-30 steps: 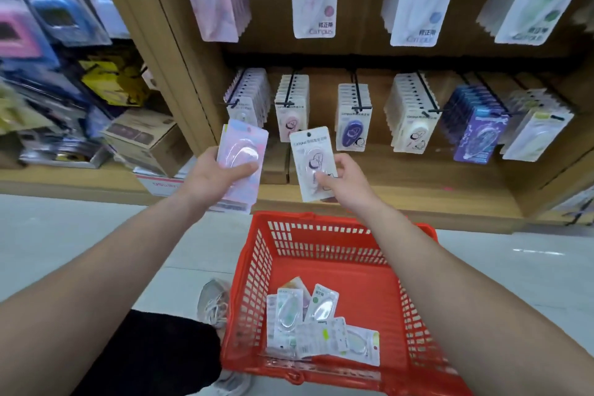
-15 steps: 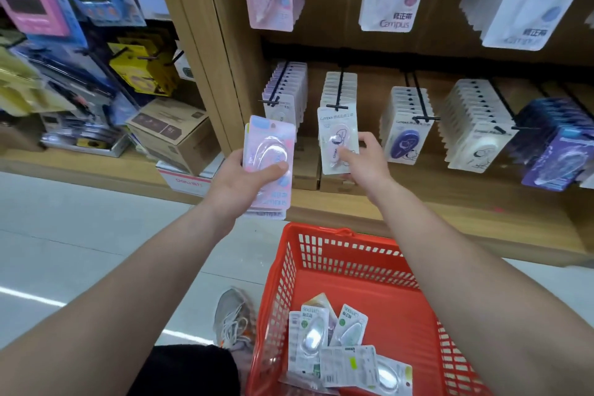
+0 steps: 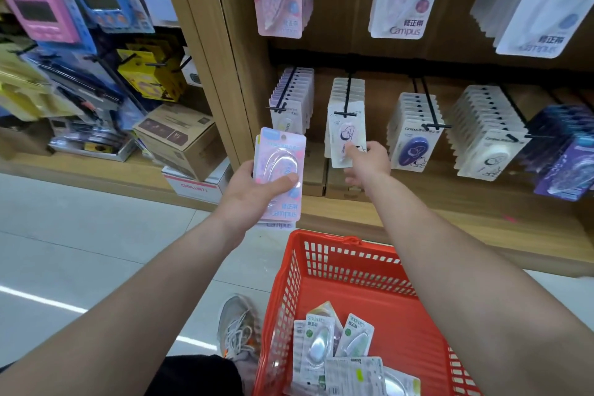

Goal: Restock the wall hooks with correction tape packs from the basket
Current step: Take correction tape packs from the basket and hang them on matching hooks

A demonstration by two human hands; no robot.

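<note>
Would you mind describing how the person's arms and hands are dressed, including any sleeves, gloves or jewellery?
Both forearms are bare as far as the frame shows, with no sleeves in view. The left hand and right hand wear no gloves, and no watch, bracelet or ring is visible on either wrist or on the fingers that show. No markings stand out.

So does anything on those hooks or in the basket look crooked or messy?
The white pack in the right hand hangs slightly tilted at the tip of the second hook, ahead of the neat row. The packs in the red basket lie in a loose, overlapping heap. Nothing looks damaged.
</note>
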